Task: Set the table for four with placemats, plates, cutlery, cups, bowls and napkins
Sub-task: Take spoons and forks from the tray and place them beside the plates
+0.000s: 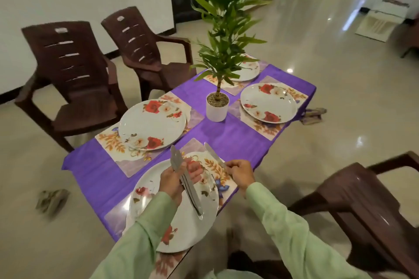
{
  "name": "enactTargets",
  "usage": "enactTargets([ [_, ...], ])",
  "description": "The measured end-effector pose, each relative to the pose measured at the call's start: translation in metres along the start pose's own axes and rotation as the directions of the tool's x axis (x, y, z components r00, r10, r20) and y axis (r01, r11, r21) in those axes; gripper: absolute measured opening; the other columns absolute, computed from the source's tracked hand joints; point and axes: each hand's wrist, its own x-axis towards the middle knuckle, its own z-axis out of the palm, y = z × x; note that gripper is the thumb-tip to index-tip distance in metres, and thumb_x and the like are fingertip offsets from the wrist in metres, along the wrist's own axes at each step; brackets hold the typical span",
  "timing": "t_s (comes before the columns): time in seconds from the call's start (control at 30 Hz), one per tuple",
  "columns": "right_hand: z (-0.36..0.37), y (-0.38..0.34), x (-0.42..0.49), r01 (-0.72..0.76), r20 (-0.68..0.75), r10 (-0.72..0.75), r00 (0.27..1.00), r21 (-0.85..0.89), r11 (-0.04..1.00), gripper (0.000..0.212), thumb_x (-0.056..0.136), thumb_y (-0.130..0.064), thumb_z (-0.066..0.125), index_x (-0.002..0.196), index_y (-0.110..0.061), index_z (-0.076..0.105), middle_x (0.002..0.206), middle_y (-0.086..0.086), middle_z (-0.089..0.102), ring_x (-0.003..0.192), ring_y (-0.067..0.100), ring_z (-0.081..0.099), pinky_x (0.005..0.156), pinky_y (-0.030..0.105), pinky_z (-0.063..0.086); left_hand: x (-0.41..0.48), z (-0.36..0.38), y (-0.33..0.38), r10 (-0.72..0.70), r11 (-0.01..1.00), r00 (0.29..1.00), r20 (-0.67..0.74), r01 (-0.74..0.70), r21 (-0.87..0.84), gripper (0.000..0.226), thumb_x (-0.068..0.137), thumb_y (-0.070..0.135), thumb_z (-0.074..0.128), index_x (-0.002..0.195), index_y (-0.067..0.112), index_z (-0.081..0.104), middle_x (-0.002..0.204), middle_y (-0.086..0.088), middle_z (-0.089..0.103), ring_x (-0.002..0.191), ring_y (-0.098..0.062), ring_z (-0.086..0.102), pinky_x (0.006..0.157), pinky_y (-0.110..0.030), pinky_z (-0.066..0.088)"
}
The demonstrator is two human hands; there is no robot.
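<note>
A purple-clothed table carries several floral placemats, each under a white plate with red roses. My left hand grips a bundle of steel knives above the nearest plate. My right hand pinches the handle of a single knife, whose blade points away over the near placemat, right of that plate. Other plates sit at the left, the right and the far end, the last partly hidden by leaves.
A potted plant in a white pot stands at the table's middle. Two brown plastic chairs stand left of the table, and another brown chair is at my right. Small objects lie on the tiled floor at the left and right.
</note>
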Motion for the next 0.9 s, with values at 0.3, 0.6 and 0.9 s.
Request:
enactTargets([
  [0.3, 0.021, 0.031, 0.098, 0.131, 0.206, -0.033, 0.978, -0.483, 0.866, 0.016, 0.071, 0.002, 0.069, 0.073, -0.011, 0.077, 0.084, 0.015, 0.075, 0.082, 0.025, 0.07, 0.075, 0.034, 0.055, 0.025, 0.031, -0.016, 0.028, 0.995, 0.963, -0.269, -0.053, -0.087, 0.022, 0.101, 0.009, 0.048, 0.118, -0.003, 0.056, 0.107, -0.026, 0.07, 0.094, -0.044, 0.07, 0.092, -0.052, 0.053],
  [0.6, 0.026, 0.029, 0.114, 0.426, 0.428, -0.148, 0.892, -0.682, 0.594, 0.011, 0.084, -0.009, 0.062, 0.092, -0.012, 0.069, 0.11, 0.013, 0.058, 0.104, 0.033, 0.057, 0.08, 0.035, 0.045, 0.023, 0.061, -0.04, 0.045, 0.984, 0.913, -0.406, -0.112, -0.141, 0.022, 0.1, 0.008, 0.05, 0.116, -0.003, 0.06, 0.107, -0.026, 0.07, 0.094, -0.045, 0.069, 0.088, -0.051, 0.056],
  [0.9, 0.03, 0.035, 0.124, 0.509, 0.497, -0.189, 0.847, -0.656, 0.557, 0.013, 0.085, -0.011, 0.063, 0.097, -0.011, 0.068, 0.11, 0.011, 0.061, 0.103, 0.032, 0.059, 0.083, 0.036, 0.048, 0.039, 0.061, -0.038, 0.069, 0.987, 0.916, -0.396, -0.121, -0.11, 0.026, 0.102, 0.011, 0.047, 0.121, -0.003, 0.058, 0.109, -0.025, 0.07, 0.097, -0.044, 0.069, 0.092, -0.053, 0.053],
])
